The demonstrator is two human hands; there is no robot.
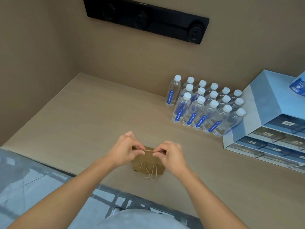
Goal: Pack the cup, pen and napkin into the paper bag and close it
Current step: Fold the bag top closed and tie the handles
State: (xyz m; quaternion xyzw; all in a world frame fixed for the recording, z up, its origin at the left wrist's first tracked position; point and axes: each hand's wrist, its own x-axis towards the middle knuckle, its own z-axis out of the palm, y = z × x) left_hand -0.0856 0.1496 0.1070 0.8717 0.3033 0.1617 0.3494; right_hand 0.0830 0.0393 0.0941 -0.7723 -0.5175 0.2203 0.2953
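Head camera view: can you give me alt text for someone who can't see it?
Both hands, left and right, pinch the folded top edge of a small brown paper bag on a wooden counter. Water bottles and a drawer unit stand to the right.

You have one head-worn view, looking steeply down and forward from close above your fingers (140,150). The desk (99,116) fills the middle beyond them, the wall behind it, floor nearest you.

A pale wood counter (102,113) sits in a corner of tan walls (33,55), with a black socket strip (146,17) mounted above. Water bottles (204,104) stand beside a light blue drawer unit (270,116); the floor (24,179) is grey.
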